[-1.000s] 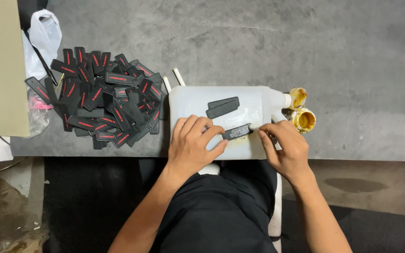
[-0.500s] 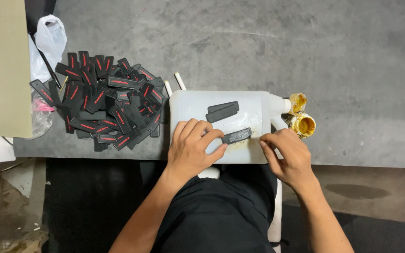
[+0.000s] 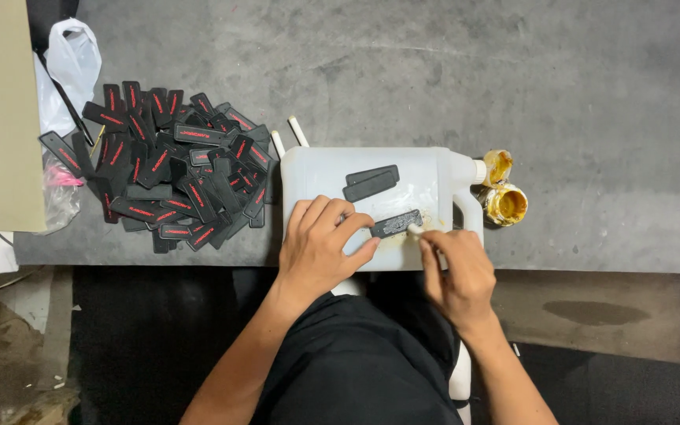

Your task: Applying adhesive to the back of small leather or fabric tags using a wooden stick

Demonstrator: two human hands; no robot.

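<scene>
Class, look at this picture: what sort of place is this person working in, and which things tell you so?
Probably a small workshop. A big pile of black tags lies on a rough grey bench, and an open pot of yellow glue stands beside a white jug used as a work surface.

Black-and-red rectangular labels [image 3: 171,169] lie heaped beside a white jug [image 3: 316,169].

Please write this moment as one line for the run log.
left hand: pins black tag on white jerrycan | right hand: stick tip on tag | glue pot open
</scene>
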